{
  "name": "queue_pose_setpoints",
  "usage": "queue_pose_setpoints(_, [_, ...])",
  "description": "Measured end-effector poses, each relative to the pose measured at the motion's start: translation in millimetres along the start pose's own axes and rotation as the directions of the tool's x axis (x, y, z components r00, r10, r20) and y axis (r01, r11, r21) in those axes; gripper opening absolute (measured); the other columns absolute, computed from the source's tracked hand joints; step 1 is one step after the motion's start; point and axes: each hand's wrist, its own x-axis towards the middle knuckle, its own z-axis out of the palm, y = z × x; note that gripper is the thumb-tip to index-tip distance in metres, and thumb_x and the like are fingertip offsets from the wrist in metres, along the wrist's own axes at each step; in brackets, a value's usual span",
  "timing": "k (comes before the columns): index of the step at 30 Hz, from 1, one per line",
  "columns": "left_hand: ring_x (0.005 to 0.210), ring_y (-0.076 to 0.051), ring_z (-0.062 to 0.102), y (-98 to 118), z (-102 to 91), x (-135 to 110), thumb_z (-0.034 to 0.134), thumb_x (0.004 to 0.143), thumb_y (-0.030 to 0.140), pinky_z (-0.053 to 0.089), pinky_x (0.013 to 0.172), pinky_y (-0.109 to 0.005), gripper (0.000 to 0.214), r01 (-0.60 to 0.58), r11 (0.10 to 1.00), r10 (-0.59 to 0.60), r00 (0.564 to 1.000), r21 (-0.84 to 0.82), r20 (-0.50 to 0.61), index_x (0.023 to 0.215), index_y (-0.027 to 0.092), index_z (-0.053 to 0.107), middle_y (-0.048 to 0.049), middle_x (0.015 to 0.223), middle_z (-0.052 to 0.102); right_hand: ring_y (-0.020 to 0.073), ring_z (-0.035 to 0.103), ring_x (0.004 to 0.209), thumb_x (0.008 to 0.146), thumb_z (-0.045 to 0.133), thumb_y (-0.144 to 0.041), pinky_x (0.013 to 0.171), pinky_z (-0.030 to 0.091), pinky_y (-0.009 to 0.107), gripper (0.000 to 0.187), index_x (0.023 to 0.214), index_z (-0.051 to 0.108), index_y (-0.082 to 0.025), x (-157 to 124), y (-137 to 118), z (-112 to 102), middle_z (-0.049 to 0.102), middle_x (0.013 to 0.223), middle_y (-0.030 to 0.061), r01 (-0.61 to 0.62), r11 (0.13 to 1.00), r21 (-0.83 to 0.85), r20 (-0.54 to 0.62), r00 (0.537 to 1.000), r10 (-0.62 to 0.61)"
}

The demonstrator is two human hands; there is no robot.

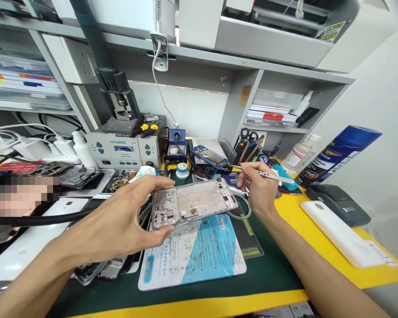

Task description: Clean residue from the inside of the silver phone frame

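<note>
My left hand grips a bare silver phone frame by its left end, thumb below and fingers above. The frame is tilted, its inner side toward me, above a blue and white work pad. In my right hand is a pair of metal tweezers, pinched between thumb and fingers. The tweezers point left, with their tips just off the frame's far right corner. Behind them a blue phone frame leans near a small black device.
On the left lie stacked phone parts and a white tablet-like panel. A rework station stands at the back. To the right are a clear bottle, a blue spray can and a long white device. A black cable crosses the left side.
</note>
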Motion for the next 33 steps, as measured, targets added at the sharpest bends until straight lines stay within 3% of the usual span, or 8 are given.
queue_pose_setpoints(5, [0.131,-0.036,0.058,-4,-3.1,0,0.078,0.079,0.055,0.045,0.114,-0.060,0.067,0.074,0.997,-0.074,0.997,-0.023,-0.022,0.136,0.036,0.051,-0.0044,0.142,0.061,0.0056,0.056,0.045,0.102,0.072,-0.027,0.039,0.044,0.015,0.021,0.086,0.067,-0.014,1,-9,-5,0.061,0.064,-0.0089,0.015,0.996,0.086,0.078,0.997,-0.022])
queue_pose_setpoints(8, [0.132,-0.040,0.057,-2,-3.9,2,0.076,0.080,0.061,0.047,0.110,-0.058,0.070,0.092,0.995,-0.094,0.995,0.040,0.039,0.138,0.033,0.049,-0.0076,0.144,0.060,0.0065,0.057,0.044,0.100,0.073,-0.032,0.039,0.043,0.016,0.023,0.086,0.066,-0.016,-3,-33,-12,0.061,0.061,-0.0093,-0.067,0.986,0.154,0.298,0.954,0.019])
queue_pose_setpoints(10, [0.129,-0.040,0.060,1,-3.5,3,0.074,0.082,0.056,0.050,0.106,-0.055,0.067,0.066,0.994,-0.073,0.994,0.091,0.077,0.138,0.031,0.049,-0.0092,0.140,0.062,0.0098,0.062,0.044,0.093,0.078,-0.037,0.040,0.048,0.019,0.027,0.079,0.065,-0.018,-10,-54,-17,0.066,0.060,-0.0069,-0.204,0.973,0.106,0.549,0.828,0.114])
queue_pose_setpoints(12, [0.126,-0.038,0.062,3,-2.1,2,0.072,0.084,0.049,0.051,0.104,-0.053,0.063,0.041,0.991,-0.056,0.991,0.126,0.120,0.139,0.029,0.049,-0.0095,0.137,0.062,0.0135,0.066,0.044,0.089,0.081,-0.039,0.037,0.047,0.020,0.023,0.081,0.069,-0.020,-19,-71,-18,0.071,0.063,-0.0031,-0.290,0.956,-0.035,0.747,0.628,0.218])
queue_pose_setpoints(14, [0.127,-0.036,0.062,5,0.2,2,0.071,0.085,0.045,0.052,0.105,-0.051,0.061,0.033,0.989,-0.056,0.985,0.141,0.162,0.139,0.029,0.049,-0.0084,0.137,0.062,0.0139,0.069,0.054,0.087,0.082,-0.026,0.047,0.052,0.021,0.010,0.084,0.074,-0.020,-28,-82,-15,0.074,0.067,-0.0003,-0.250,0.945,-0.213,0.831,0.462,0.310])
queue_pose_setpoints(16, [0.128,-0.035,0.062,6,2.9,1,0.070,0.086,0.044,0.052,0.105,-0.049,0.059,0.032,0.988,-0.061,0.980,0.150,0.191,0.139,0.030,0.049,-0.0074,0.137,0.062,0.0121,0.066,0.061,0.082,0.081,-0.015,0.053,0.049,0.018,0.007,0.080,0.075,-0.019,-34,-86,-9,0.074,0.071,0.0008,-0.132,0.934,-0.333,0.849,0.390,0.358])
queue_pose_setpoints(21, [0.122,-0.033,0.065,5,9.1,4,0.071,0.085,0.043,0.053,0.100,-0.046,0.058,0.031,0.985,-0.070,0.972,0.172,0.226,0.138,0.031,0.049,-0.0060,0.131,0.063,0.0111,0.060,0.057,0.083,0.073,-0.016,0.048,0.043,0.017,0.007,0.076,0.074,-0.019,-37,-80,-2,0.070,0.065,0.0005,0.047,0.891,-0.452,0.839,0.361,0.407])
queue_pose_setpoints(33, [0.110,-0.028,0.065,5,19.6,2,0.071,0.086,0.036,0.052,0.090,-0.042,0.051,-0.005,0.992,-0.028,0.967,0.129,0.253,0.133,0.028,0.052,-0.0036,0.116,0.063,0.0117,0.067,0.057,0.086,0.072,-0.018,0.052,0.052,0.017,0.013,0.074,0.077,-0.018,-36,-82,2,0.075,0.065,0.0019,0.161,0.900,-0.404,0.864,0.391,0.317])
